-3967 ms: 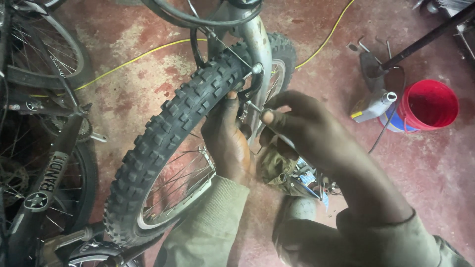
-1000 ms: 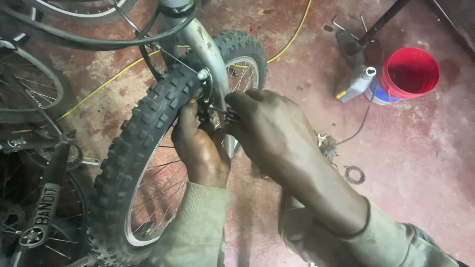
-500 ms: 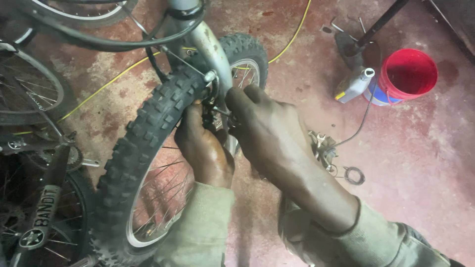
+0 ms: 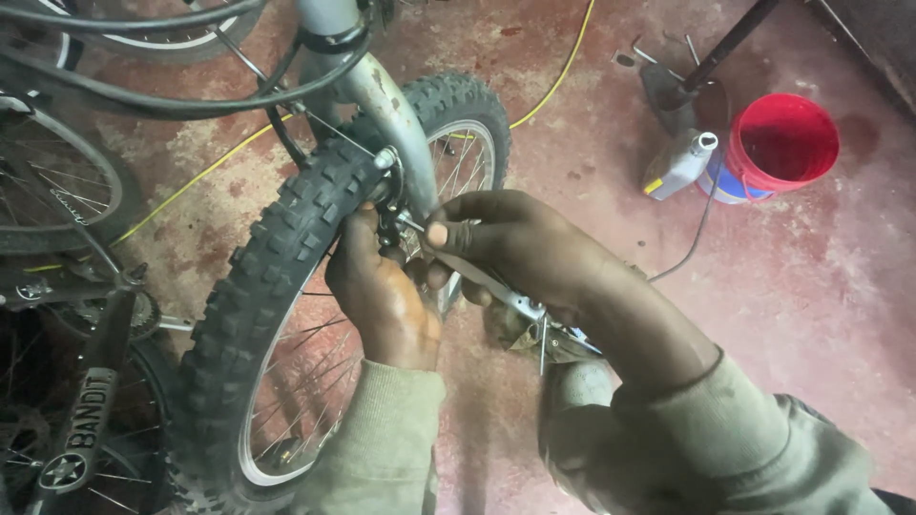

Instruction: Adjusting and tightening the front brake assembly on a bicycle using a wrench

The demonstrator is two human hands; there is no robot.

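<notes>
1. Black knobby rubber fills the left of the view: the tyre (image 4: 286, 277) of the bicycle wheel runs from about 1 o'clock down to 7 o'clock, with the grey fork leg (image 4: 396, 124) crossing it near the top.
2. Your left hand (image 4: 382, 296) sits at the centre of the frame, against the tyre's inner side by the brake hardware (image 4: 391, 215). Its grip is clenched on something there, but the fingers hide what it is.
3. Your right hand (image 4: 515, 248) comes in from 4 o'clock, its grip pinched round a slim metal tool (image 4: 477, 277) whose tip meets the brake hardware just beside your left thumb.
4. Since half a second ago your hands have hardly shifted on the wheel; the right fingers have closed a little nearer to the fork leg. Over the last few seconds the wheel has slid left and up in your view, so you have leaned closer in.
5. I read that as steady, fine work at one spot on the brake, not a change of place.
6. At 2 o'clock, well apart from your hands, a red bucket (image 4: 782, 138) stands on the red floor (image 4: 840, 315) with a grey bottle (image 4: 679, 162) just beside it. A yellow cable (image 4: 553, 81) trails off toward 12 o'clock.
</notes>
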